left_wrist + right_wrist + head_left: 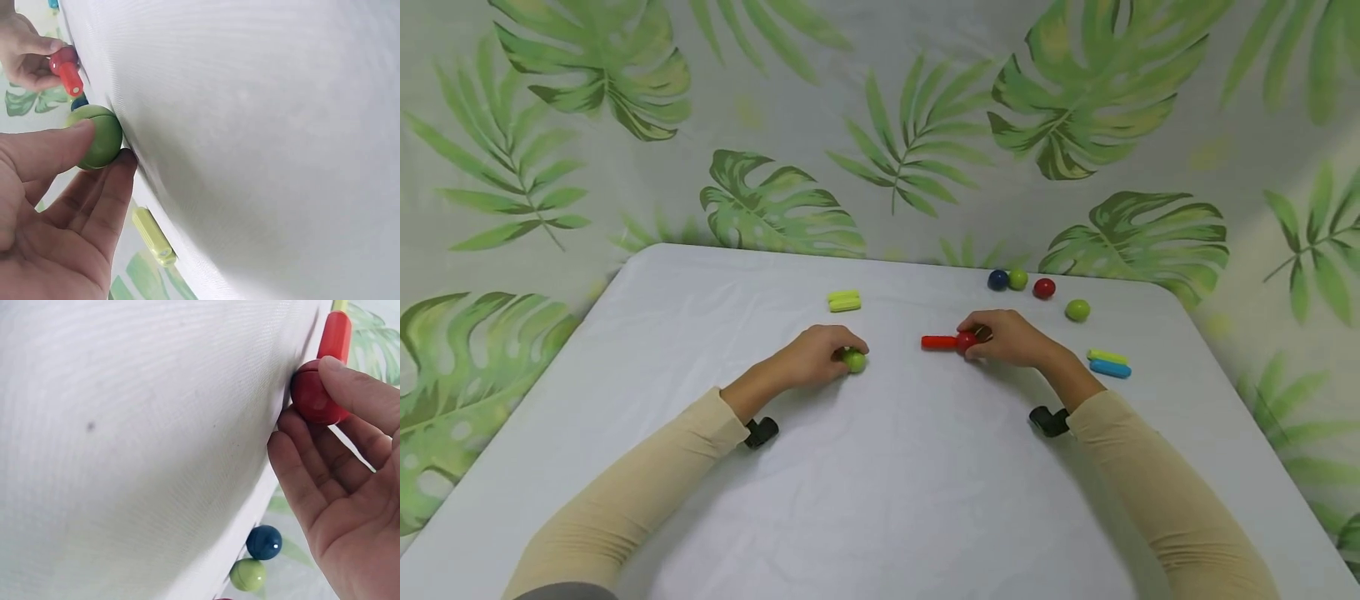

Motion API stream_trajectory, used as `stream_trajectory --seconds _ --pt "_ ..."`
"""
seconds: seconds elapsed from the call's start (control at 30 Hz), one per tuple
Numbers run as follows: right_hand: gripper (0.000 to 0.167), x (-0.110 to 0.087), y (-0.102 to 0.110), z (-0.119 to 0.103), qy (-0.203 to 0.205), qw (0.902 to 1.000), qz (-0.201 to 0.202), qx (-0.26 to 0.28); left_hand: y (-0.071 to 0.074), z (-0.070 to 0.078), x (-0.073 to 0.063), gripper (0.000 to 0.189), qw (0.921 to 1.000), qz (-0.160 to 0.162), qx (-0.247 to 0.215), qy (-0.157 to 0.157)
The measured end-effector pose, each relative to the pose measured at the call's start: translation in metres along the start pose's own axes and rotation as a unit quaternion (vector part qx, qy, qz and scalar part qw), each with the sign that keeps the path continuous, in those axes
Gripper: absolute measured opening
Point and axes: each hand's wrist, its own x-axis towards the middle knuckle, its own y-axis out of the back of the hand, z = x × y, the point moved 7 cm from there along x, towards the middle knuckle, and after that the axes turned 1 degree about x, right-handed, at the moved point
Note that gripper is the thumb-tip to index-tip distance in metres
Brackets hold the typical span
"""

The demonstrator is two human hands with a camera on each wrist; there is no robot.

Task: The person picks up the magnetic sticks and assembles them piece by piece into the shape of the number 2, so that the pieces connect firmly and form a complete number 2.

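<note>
Left of the table's middle, my left hand (822, 357) pinches a green ball (103, 137) between thumb and fingertips, low over the white cloth. A thin seam runs round this ball. My right hand (1011, 337) holds a glossy red ball (312, 394) the same way, its thumb on one side and fingers curled beneath. A red stick (938, 342) lies with one end against that red ball, pointing toward the left hand. In the left wrist view, the stick's end shows a small hole. Fingers partly cover both balls.
Two yellow-green sticks (844, 301) lie beyond the left hand. At the back right are a dark blue ball (997, 280), a green ball (1018, 279), another red ball (1044, 288) and another green ball (1078, 310). A yellow stick (1108, 357) and blue stick (1109, 368) lie at right.
</note>
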Motion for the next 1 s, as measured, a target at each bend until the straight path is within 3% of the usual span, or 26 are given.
stream_trajectory --seconds 0.3,0.57,0.77,1.0 --pt "0.039 0.002 -0.005 -0.002 -0.009 0.9999 -0.009 0.000 -0.003 -0.001 -0.006 0.034 0.9999 -0.004 -0.005 0.010" --pt "0.039 0.001 -0.006 -0.002 -0.010 0.9999 -0.011 -0.004 -0.006 -0.002 -0.002 0.034 0.9999 -0.006 -0.010 0.012" --pt "0.039 0.002 -0.003 -0.005 -0.003 1.0000 -0.002 -0.006 -0.006 0.003 0.009 0.035 0.9999 -0.005 -0.011 0.005" --pt "0.040 0.003 -0.002 -0.009 0.007 1.0000 0.002 -0.001 -0.013 0.002 0.030 0.035 0.9992 -0.007 -0.028 0.028"
